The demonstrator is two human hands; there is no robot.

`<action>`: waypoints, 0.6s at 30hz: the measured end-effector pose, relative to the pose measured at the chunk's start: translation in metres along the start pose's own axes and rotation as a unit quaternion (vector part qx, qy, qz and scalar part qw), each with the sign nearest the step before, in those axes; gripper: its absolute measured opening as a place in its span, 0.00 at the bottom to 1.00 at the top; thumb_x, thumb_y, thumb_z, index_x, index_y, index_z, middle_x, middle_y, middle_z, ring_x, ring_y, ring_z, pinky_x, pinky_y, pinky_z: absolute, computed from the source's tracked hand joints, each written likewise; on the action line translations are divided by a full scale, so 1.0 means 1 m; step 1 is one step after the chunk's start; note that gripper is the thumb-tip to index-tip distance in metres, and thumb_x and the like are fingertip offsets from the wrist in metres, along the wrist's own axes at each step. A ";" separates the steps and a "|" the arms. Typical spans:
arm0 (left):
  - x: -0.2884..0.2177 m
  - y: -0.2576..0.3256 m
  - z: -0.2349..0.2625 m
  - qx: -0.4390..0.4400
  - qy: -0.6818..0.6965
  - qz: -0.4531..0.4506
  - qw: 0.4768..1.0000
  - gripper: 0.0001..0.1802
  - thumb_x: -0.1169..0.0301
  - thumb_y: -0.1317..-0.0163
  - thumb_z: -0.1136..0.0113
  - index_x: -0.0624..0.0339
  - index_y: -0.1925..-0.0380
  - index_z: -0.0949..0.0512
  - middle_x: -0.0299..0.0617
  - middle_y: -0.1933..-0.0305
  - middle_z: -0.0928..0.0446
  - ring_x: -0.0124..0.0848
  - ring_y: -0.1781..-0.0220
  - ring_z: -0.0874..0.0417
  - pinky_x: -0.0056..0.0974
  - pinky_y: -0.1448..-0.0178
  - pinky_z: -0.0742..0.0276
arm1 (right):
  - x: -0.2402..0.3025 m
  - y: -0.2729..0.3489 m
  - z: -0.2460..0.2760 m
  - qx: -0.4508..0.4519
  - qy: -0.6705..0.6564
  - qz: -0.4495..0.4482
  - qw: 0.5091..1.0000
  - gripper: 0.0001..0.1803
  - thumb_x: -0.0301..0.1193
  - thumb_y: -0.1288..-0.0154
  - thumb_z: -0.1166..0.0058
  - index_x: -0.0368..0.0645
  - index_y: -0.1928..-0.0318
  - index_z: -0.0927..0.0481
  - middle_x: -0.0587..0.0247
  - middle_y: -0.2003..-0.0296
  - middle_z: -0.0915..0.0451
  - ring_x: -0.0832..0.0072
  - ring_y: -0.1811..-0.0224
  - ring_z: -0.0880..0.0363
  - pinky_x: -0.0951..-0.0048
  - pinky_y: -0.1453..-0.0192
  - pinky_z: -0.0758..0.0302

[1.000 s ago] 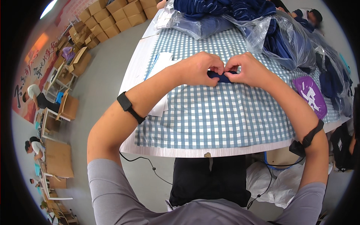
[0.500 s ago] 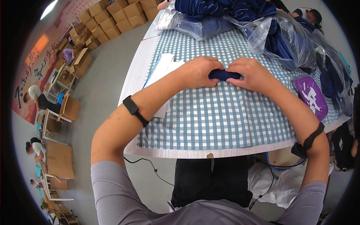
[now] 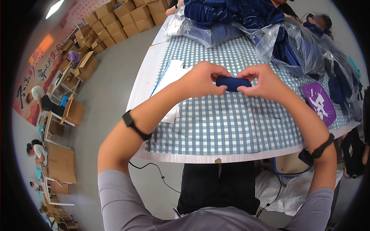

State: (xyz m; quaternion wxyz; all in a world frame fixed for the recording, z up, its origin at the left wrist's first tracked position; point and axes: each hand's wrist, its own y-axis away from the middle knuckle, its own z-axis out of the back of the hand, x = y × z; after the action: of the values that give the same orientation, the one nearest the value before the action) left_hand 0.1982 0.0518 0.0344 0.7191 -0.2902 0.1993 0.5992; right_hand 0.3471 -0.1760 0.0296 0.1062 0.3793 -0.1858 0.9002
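A small navy blue fabric roll (image 3: pixel 233 83) lies crosswise between my two hands, above the checked tablecloth (image 3: pixel 216 127). My left hand (image 3: pixel 206 79) pinches its left end between thumb and fingers. At the right end, my right hand (image 3: pixel 263 80) grips it the same way, thumb below and fingers curled over the top. The roll's smooth middle shows, while its ends are partly covered by fingertips. White paper sheets (image 3: pixel 169 115) with a blue-edged strip lie beside my left forearm. Next to my right forearm is a purple pouch (image 3: pixel 319 104) with white marking.
Clear plastic bags (image 3: pixel 296 50) full of navy fabric line the table's far and right sides, with a loose navy pile (image 3: pixel 216 13) on top. Other people stand beyond them. Cardboard boxes (image 3: pixel 127 17) and workers at benches fill the left background. A black cable (image 3: pixel 158 169) hangs below the table.
The fabric roll now shows more of its broad side and looks thicker. Both hands sit slightly lower in the picture, still holding its ends; the whole view has shifted a little.
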 end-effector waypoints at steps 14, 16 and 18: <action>-0.037 0.058 0.007 -0.119 0.351 0.004 0.929 0.24 0.72 0.29 0.24 0.69 0.37 0.16 0.46 0.51 0.09 0.29 0.53 0.07 0.34 0.46 0.09 | 0.051 0.011 0.007 0.031 -0.326 -0.066 0.942 0.26 0.35 0.33 0.21 0.27 0.44 0.12 0.50 0.56 0.08 0.73 0.60 0.08 0.70 0.54 0.09; -0.032 0.054 0.004 -0.125 0.353 0.009 0.927 0.22 0.71 0.28 0.24 0.69 0.38 0.15 0.46 0.52 0.09 0.28 0.53 0.07 0.34 0.48 0.09 | 0.039 0.007 0.006 0.062 -0.324 -0.061 0.942 0.27 0.36 0.34 0.20 0.27 0.44 0.13 0.52 0.57 0.08 0.74 0.61 0.08 0.71 0.54 0.10; -0.032 0.056 -0.001 -0.143 0.352 0.067 0.923 0.17 0.69 0.29 0.23 0.67 0.45 0.14 0.44 0.54 0.09 0.27 0.55 0.08 0.33 0.50 0.11 | 0.044 0.011 -0.006 0.060 -0.299 -0.017 0.952 0.27 0.40 0.32 0.21 0.28 0.46 0.11 0.57 0.63 0.09 0.79 0.65 0.11 0.75 0.58 0.12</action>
State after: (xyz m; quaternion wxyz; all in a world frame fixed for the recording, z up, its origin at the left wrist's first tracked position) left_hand 0.1369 0.0336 0.0444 0.5115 -0.5679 0.3709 0.5276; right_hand 0.3095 -0.1815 0.0545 0.0378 0.6399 -0.1484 0.7530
